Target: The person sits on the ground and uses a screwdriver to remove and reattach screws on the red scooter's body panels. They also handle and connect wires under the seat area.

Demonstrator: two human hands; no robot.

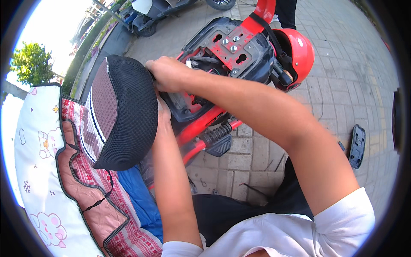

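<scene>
A scooter seat (132,115) in a black mesh cover with a brown and white checked top is tipped up at the left of the red scooter frame (201,124). My right hand (167,73) is closed at the seat's upper right edge, and whatever its fingers hold is hidden. Just below it, my left hand (163,109) reaches up along the seat's underside. Its fingers are out of sight behind the seat and the right hand. Beside both hands lies the exposed seat opening (209,66), with wires and dark plastic inside.
A red helmet (302,55) hangs by the bolted rear rack (233,40). A quilted windshield cover (43,141) with cartoon prints drapes at left. On the paving lies a black plastic part (357,145). Behind stand a parked scooter (158,10) and another person's leg (287,13).
</scene>
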